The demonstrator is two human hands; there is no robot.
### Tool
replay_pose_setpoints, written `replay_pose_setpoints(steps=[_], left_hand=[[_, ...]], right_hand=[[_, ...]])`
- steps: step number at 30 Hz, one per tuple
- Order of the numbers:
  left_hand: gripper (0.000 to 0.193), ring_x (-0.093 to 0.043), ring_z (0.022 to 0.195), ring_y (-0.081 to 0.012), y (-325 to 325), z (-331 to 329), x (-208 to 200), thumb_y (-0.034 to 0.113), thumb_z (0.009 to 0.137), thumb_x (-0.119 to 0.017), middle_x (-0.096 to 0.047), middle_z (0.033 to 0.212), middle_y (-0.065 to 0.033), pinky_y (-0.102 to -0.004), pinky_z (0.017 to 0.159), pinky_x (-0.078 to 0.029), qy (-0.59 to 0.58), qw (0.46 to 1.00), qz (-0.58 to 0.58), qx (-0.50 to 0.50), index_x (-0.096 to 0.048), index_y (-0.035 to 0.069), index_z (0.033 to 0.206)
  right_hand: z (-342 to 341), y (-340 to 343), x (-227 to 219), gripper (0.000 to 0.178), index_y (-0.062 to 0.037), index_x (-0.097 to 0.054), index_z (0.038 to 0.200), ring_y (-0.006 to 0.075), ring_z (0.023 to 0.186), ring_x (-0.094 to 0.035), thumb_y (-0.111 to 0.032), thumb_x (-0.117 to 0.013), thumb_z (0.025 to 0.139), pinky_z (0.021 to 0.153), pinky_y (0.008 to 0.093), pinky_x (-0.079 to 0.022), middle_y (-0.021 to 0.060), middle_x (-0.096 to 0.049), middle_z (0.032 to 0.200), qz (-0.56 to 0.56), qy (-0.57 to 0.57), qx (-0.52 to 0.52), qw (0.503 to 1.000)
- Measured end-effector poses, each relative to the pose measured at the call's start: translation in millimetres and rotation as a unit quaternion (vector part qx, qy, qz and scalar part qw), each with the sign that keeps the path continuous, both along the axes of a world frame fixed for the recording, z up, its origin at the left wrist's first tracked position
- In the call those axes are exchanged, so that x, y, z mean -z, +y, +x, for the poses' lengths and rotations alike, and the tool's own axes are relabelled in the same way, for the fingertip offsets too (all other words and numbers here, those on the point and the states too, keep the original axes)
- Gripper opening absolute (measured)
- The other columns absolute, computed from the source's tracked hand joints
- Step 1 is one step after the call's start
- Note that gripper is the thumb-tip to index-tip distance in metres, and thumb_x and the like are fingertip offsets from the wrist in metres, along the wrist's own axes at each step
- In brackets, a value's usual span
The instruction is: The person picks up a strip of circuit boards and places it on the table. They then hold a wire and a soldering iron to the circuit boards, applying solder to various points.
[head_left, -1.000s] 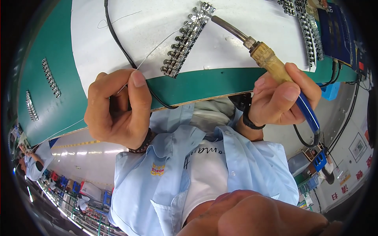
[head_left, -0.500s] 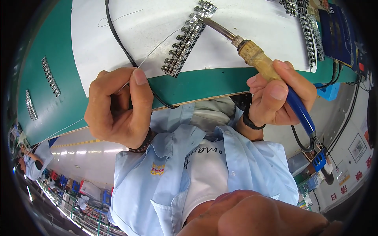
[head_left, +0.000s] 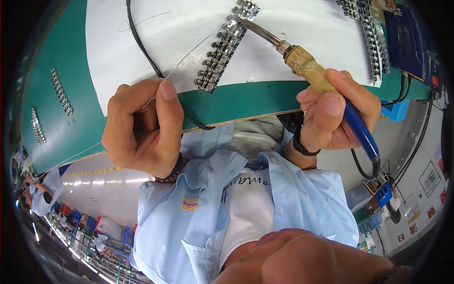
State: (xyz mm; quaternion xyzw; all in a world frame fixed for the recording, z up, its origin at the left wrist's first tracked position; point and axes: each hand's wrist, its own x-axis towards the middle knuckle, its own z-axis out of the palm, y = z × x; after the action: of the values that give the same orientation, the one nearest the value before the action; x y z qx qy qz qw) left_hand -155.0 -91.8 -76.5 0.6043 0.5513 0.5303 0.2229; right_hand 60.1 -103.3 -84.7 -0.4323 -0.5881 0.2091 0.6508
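My right hand [head_left: 338,111] is closed around a soldering iron [head_left: 305,66] with a blue and tan handle. Its metal tip rests on a strip of small shiny metal parts [head_left: 220,54], near the strip's upper portion. That strip lies aslant on a white sheet [head_left: 170,38]. Pinched between thumb and forefinger of my left hand [head_left: 144,125] is a thin solder wire [head_left: 187,54]. The wire's far end runs up to the strip close to the iron's tip, though whether it touches the tip is too small to tell. Its other end trails off to the lower left.
Two short metal strips [head_left: 61,92] lie on the green table [head_left: 42,123] at left. More strips [head_left: 371,45] are stacked at the sheet's right edge, beside a dark blue box [head_left: 406,40]. A black cable [head_left: 142,45] crosses the sheet behind my left hand. At far left another person [head_left: 41,196] appears.
The soldering iron's tip has shifted very slightly left along the strip. Both hands keep their grip, and the wire bends a little more near the strip.
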Motion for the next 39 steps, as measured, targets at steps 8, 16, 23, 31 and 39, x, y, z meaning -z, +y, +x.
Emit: replay_pose_setpoints(steps=[8, 16, 23, 31, 39], left_hand=[[0.012, -0.026, 0.046, -0.0010, -1, 0, 0, -0.009, 0.075, -0.070, -0.056, 0.062, -0.0017, -0.0192, 0.043, -0.017, 0.004, 1.000, 0.004, 0.005, -0.061, -0.002, 0.080], [0.012, -0.027, 0.045, -0.0009, 1, 1, 0, -0.008, 0.075, -0.071, -0.056, 0.062, -0.0014, -0.0192, 0.043, -0.017, 0.002, 1.000, -0.002, 0.001, -0.061, -0.002, 0.079], [0.011, -0.027, 0.045, -0.0011, 1, 1, 1, -0.008, 0.076, -0.071, -0.056, 0.063, -0.0015, -0.0195, 0.043, -0.017, 0.009, 1.000, -0.010, 0.000, -0.062, -0.002, 0.079], [0.011, -0.027, 0.045, -0.0011, 1, 2, 1, -0.006, 0.076, -0.071, -0.056, 0.062, -0.0014, -0.0200, 0.043, -0.016, -0.004, 1.000, -0.006, -0.003, -0.062, -0.002, 0.078], [0.012, -0.026, 0.045, -0.0016, 0, 1, 3, -0.006, 0.074, -0.072, -0.055, 0.061, -0.0012, -0.0206, 0.043, -0.016, 0.010, 1.000, -0.006, 0.002, -0.062, -0.002, 0.077]], right_hand=[[-3, 0, -3, 0.030, 0.0093, -0.059, 0.102, 0.0121, 0.053, -0.059, -0.014, -0.068, 0.086, 0.047, 0.0188, -0.042, 0.0143, -0.062, 0.066, 0.025, 0.047, 0.039, 0.998], [4, -1, -4, 0.029, 0.0091, -0.060, 0.101, 0.0109, 0.052, -0.057, -0.014, -0.068, 0.086, 0.048, 0.0178, -0.040, 0.0118, -0.062, 0.064, -0.003, 0.001, 0.006, 1.000], [-5, -1, -3, 0.029, 0.0090, -0.057, 0.104, 0.0103, 0.051, -0.055, -0.012, -0.067, 0.086, 0.049, 0.0177, -0.040, 0.0119, -0.062, 0.064, -0.032, 0.036, 0.010, 0.999], [1, -4, -4, 0.032, 0.0085, -0.056, 0.105, 0.0114, 0.051, -0.057, -0.014, -0.067, 0.086, 0.048, 0.0185, -0.041, 0.0132, -0.062, 0.064, -0.020, 0.015, 0.017, 1.000], [3, -2, -4, 0.036, 0.0087, -0.049, 0.096, 0.0130, 0.038, -0.050, -0.027, -0.053, 0.096, 0.041, 0.0217, -0.040, 0.0127, -0.053, 0.058, 0.037, -0.103, 0.016, 0.994]])
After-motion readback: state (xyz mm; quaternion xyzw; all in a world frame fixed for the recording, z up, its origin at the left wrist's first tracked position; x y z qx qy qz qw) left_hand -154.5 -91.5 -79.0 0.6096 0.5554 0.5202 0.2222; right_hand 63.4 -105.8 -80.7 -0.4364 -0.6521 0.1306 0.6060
